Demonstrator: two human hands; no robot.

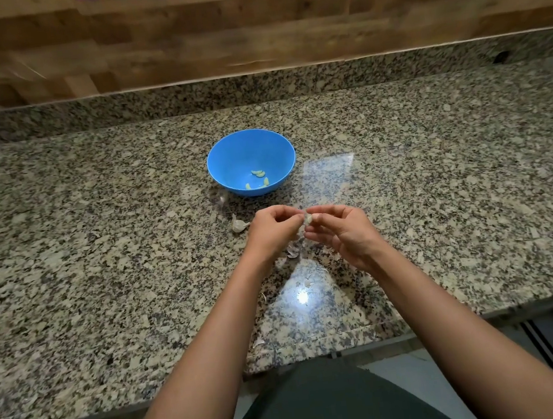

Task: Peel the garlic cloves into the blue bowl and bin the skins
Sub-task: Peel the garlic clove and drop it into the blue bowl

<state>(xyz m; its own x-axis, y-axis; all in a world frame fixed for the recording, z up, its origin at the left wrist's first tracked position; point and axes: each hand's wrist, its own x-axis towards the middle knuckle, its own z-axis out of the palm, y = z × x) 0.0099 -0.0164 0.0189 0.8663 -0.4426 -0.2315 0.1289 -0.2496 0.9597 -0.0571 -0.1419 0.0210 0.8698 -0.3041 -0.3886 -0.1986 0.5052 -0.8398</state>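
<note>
Nearest the body, thin papery scraps of pale garlic skin (257,341) are lying loose on the speckled grey-and-cream granite counter (102,263), and more are lying just under the hands. Above them the left hand (272,230) and right hand (343,232) are meeting fingertip to fingertip, both pinching one small pale garlic clove (308,218) in the air over the counter. The left fingers are curling in on it, and the right thumb and forefinger are clamping its other side. The clove is probably light and firm, its skin dry and brittle and tearing off in flakes. Gripping the two ends and lifting the skin from the blunt root end looks the surest hold, since the bared flesh is likely turning slick. Just left of the hands, a whitish papery chunk of garlic bulb (239,225) is sitting on the stone. Beyond it, a round blue plastic bowl (244,147) is holding a few peeled yellowish cloves (257,174). No bin is showing.
</note>
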